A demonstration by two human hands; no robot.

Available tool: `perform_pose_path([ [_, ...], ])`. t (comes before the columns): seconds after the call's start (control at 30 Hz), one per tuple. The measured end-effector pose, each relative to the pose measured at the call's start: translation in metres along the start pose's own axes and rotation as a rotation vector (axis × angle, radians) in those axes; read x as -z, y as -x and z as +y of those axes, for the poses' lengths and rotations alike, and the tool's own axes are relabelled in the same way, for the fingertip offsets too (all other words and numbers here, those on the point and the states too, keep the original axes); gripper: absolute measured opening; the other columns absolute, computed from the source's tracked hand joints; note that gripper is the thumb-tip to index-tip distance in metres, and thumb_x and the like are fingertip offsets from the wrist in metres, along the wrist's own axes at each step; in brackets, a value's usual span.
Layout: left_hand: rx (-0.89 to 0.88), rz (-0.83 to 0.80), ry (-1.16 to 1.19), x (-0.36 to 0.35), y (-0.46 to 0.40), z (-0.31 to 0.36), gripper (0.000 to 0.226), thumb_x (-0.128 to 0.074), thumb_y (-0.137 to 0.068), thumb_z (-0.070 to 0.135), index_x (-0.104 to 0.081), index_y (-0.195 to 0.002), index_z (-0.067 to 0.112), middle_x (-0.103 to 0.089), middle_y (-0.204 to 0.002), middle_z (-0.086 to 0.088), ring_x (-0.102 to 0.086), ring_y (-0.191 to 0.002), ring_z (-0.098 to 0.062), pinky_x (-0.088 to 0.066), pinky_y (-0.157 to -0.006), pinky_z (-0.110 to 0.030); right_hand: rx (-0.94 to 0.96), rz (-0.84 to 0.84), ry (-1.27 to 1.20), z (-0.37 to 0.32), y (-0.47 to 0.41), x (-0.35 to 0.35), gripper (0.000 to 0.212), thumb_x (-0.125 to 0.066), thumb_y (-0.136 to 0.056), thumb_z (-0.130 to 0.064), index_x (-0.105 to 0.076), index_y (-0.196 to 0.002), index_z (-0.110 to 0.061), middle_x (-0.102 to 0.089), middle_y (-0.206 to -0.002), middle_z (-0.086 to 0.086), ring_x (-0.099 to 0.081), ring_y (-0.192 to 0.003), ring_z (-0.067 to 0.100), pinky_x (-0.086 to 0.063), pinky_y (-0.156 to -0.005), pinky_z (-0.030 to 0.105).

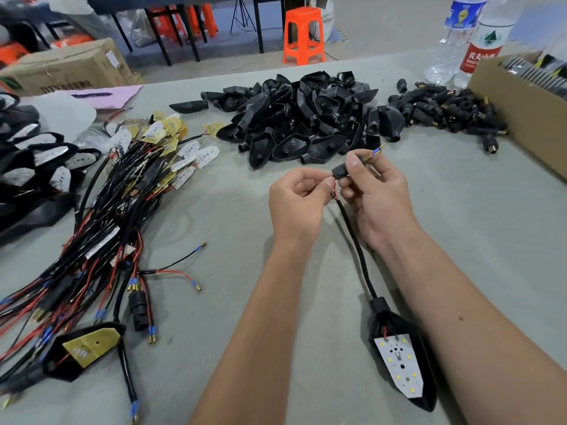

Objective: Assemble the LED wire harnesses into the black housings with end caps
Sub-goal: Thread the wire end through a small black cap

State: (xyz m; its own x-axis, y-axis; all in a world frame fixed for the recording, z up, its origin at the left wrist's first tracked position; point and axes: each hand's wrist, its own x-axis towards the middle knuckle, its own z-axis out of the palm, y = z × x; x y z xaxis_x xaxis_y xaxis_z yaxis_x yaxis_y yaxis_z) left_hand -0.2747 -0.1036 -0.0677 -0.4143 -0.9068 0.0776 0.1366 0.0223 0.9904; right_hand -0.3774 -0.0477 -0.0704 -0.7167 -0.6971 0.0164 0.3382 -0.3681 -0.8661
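On the grey table (233, 210), between piled harnesses (101, 216) and empty housings (300, 124), my right hand (372, 194) pinches an end cap (340, 172) threaded on the wire — my left hand (296, 199) pinches the red lead (335, 191) below it. The loaded housing (399, 354) lies by my right forearm. Pulling too hard could tear the leads from the LED board.

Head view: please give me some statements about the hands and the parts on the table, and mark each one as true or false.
1. The right hand holds a small black end cap. True.
2. The left hand rests flat on the table. False: it pinches the thin wires below the cap.
3. The LED board near the right forearm sits in a black housing. True.
4. The pile of empty housings is inside the cardboard box. False: it lies on the table.
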Motion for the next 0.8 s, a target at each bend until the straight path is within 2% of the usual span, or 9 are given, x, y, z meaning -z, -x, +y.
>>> perform_pose_path([
  [0.2,0.029,0.026,0.027,0.0032,0.0017,0.0006,0.009,-0.074,-0.089,0.001,-0.074,-0.086,0.009,-0.074,-0.076,-0.010,-0.069,-0.071,-0.018,-0.057,-0.072,-0.027,-0.019,-0.027,0.008,-0.0002,-0.0008,0.0010,0.004,-0.067,-0.098,-0.008,-0.068,-0.098,-0.012,-0.067,-0.073,-0.001,-0.056,-0.061,0.009,-0.047,-0.056,0.018],
  [0.33,0.080,-0.055,-0.010,0.0037,0.0001,0.0002,0.010,-0.070,-0.091,-0.003,-0.074,-0.089,0.005,-0.076,-0.081,-0.013,-0.071,-0.077,-0.018,-0.062,-0.083,-0.033,0.006,0.041,-0.080,-0.0023,-0.0002,-0.0006,0.007,-0.063,-0.100,-0.003,-0.066,-0.098,-0.008,-0.061,-0.075,0.001,-0.056,-0.060,0.010,-0.047,-0.057,0.018],
  [0.5,0.073,-0.070,-0.067,-0.0004,0.0015,0.0014,0.009,-0.066,-0.092,-0.006,-0.070,-0.090,0.002,-0.074,-0.072,-0.004,-0.067,-0.064,-0.013,-0.060,-0.070,-0.026,-0.020,0.055,-0.076,-0.0025,-0.0013,0.0006,0.005,-0.065,-0.100,-0.006,-0.066,-0.098,-0.010,-0.059,-0.080,0.006,-0.054,-0.060,0.010,-0.046,-0.055,0.019],
  [0.6,0.050,-0.052,-0.105,0.0002,0.0005,0.0022,0.020,-0.065,-0.091,-0.005,-0.071,-0.082,0.012,-0.071,-0.068,-0.001,-0.060,-0.059,-0.010,-0.053,-0.066,-0.025,-0.024,0.038,-0.029,-0.0016,-0.0025,0.0017,0.005,-0.066,-0.099,-0.008,-0.066,-0.095,-0.011,-0.061,-0.081,0.009,-0.049,-0.060,0.011,-0.039,-0.051,0.019],
  [0.67,0.035,-0.049,-0.132,0.0011,0.0005,0.0031,0.025,-0.065,-0.090,-0.004,-0.071,-0.079,0.017,-0.069,-0.068,-0.001,-0.058,-0.059,-0.009,-0.051,-0.068,-0.028,-0.012,0.002,0.010,-0.0002,-0.0027,0.0013,0.005,-0.064,-0.099,-0.006,-0.065,-0.097,-0.011,-0.061,-0.076,0.006,-0.048,-0.060,0.011,-0.037,-0.050,0.019],
  [0.77,0.049,-0.040,-0.128,0.0031,0.0009,0.0044,0.025,-0.063,-0.092,-0.005,-0.069,-0.080,0.016,-0.069,-0.068,0.002,-0.061,-0.060,-0.005,-0.050,-0.065,-0.020,-0.012,-0.024,0.040,-0.0001,-0.0024,-0.0006,0.003,-0.063,-0.101,-0.009,-0.066,-0.101,-0.008,-0.059,-0.072,0.003,-0.049,-0.060,0.011,-0.037,-0.049,0.019],
  [0.8,0.068,-0.039,-0.104,0.0037,0.0003,0.0052,0.023,-0.061,-0.094,-0.005,-0.068,-0.082,0.013,-0.070,-0.071,0.000,-0.064,-0.062,-0.006,-0.051,-0.063,-0.019,-0.024,-0.018,0.035,-0.0006,-0.0021,-0.0011,0.009,-0.062,-0.102,-0.014,-0.068,-0.101,-0.007,-0.060,-0.071,0.002,-0.050,-0.060,0.011,-0.038,-0.049,0.019],
])
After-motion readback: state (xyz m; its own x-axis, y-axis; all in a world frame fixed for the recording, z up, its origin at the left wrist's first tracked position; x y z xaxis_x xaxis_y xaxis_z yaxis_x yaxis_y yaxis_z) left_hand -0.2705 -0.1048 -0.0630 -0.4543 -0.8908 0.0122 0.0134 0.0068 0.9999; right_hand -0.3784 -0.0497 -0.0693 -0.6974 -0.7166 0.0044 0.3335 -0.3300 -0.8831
